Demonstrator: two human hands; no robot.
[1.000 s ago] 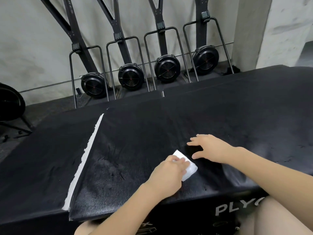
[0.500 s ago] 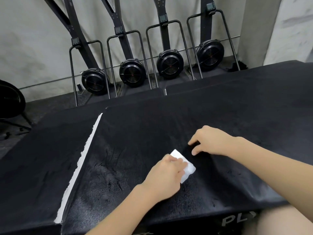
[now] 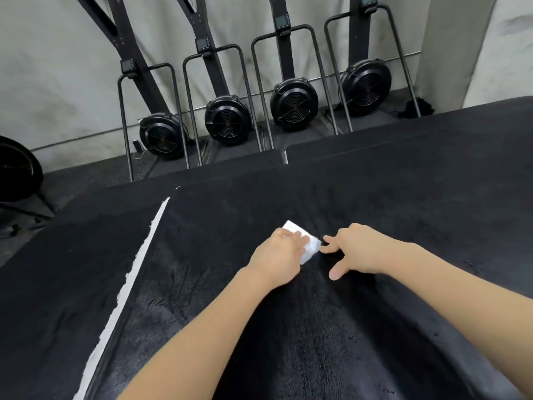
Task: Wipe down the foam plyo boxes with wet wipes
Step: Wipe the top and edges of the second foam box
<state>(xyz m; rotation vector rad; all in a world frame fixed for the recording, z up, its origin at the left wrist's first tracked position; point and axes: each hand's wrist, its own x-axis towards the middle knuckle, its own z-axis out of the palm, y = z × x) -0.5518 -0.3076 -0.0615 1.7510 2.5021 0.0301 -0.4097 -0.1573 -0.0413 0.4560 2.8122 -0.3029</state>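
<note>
The foam plyo box [image 3: 375,197] wears a black, matt, finely grained cover, creased and scuffed near the front; a torn white strip [image 3: 124,287] of foam shows at its edge; the wet wipe [image 3: 310,249] looks soft, white cloth; the fan machines [image 3: 294,103] have black metal frames.

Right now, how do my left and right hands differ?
The left hand presses the white wet wipe onto the black plyo box; the right hand holds nothing. The left's fingers curl over the wipe; the right's spread, fingertips on the surface. Both rest on one box top.
</note>
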